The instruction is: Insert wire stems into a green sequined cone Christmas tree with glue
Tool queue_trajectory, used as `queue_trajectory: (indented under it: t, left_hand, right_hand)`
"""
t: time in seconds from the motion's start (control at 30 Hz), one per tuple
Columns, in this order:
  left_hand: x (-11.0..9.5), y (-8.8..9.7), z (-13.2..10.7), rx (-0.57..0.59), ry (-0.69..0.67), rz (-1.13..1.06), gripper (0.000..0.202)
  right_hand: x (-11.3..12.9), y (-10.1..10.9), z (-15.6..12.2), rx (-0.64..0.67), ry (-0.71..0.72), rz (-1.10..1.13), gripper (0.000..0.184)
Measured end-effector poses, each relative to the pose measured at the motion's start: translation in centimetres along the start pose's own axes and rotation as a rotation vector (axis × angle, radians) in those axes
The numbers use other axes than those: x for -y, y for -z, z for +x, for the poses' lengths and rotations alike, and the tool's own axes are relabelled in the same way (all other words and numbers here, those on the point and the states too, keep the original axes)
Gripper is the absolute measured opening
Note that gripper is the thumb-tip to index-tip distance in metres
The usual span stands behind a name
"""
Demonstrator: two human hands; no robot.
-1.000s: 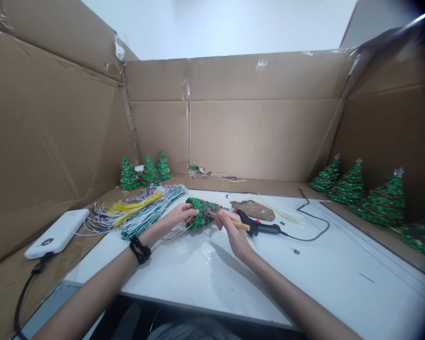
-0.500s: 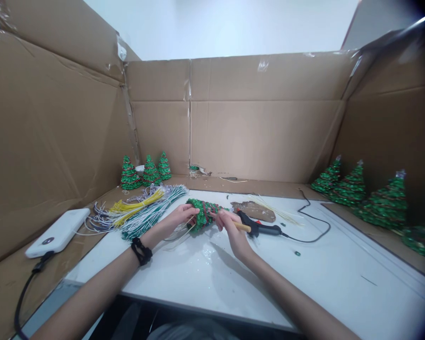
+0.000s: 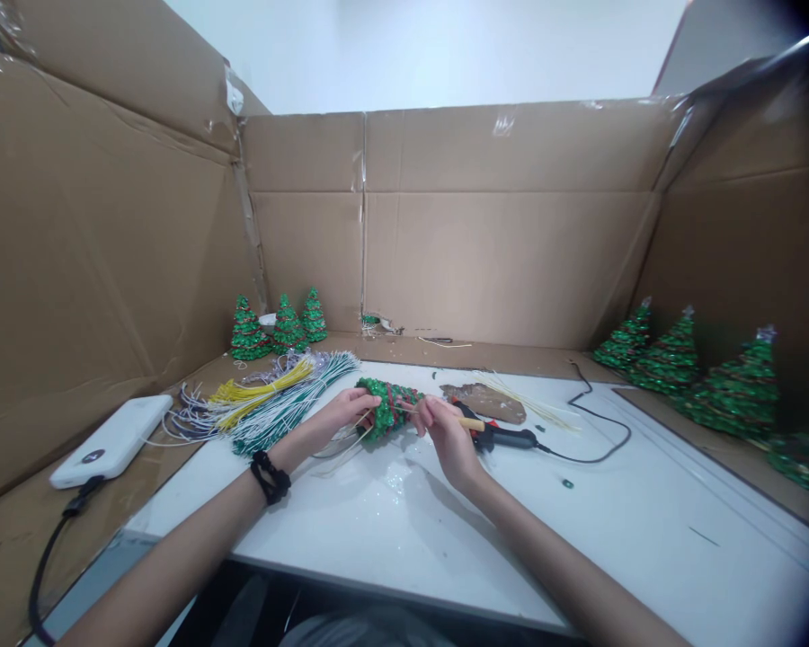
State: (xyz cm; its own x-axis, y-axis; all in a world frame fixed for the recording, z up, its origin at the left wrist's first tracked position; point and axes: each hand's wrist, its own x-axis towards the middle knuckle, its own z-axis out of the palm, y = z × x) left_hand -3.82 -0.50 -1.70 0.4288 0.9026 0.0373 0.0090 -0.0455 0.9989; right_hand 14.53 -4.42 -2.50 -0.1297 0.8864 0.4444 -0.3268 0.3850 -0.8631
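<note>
A small green Christmas tree (image 3: pixel 384 412) with red garland lies on its side above the white table. My left hand (image 3: pixel 341 415) is closed on its left end, and thin pale strands hang below the fingers. In my right hand (image 3: pixel 448 438) is a thin tool with a wooden handle (image 3: pixel 470 423). The slim shaft of this tool points left at the tree's side; whether its tip touches or enters the tree I cannot make out. Just right of that hand lies a black glue gun (image 3: pixel 512 437), partly covered by it.
Bundles of green-white wires (image 3: pixel 297 404) and yellow wires (image 3: pixel 260 395) lie at left, near a white power bank (image 3: pixel 111 440). Finished trees stand at back left (image 3: pixel 288 325) and right (image 3: pixel 734 386). A brown glue-stained piece (image 3: pixel 492 402) lies behind the glue gun. Cardboard walls (image 3: pixel 512 261) enclose the table.
My right hand has drawn slightly right, away from the tree, and more of the tool's shaft shows. My left hand still holds the tree in about the same place.
</note>
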Motion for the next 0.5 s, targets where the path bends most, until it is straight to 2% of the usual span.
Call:
queue_trajectory:
  t: [0.3,0.5]
  left_hand:
    - [0.24,0.15,0.12,-0.009,0.01,-0.009,0.026]
    - [0.06,0.04,0.0,0.007,-0.004,-0.014,0.027]
  right_hand:
    - [0.17,-0.37,-0.24,-0.004,0.039,-0.086,0.041]
    - [0.38,-0.49,-0.56,0.031,0.092,-0.283,0.046]
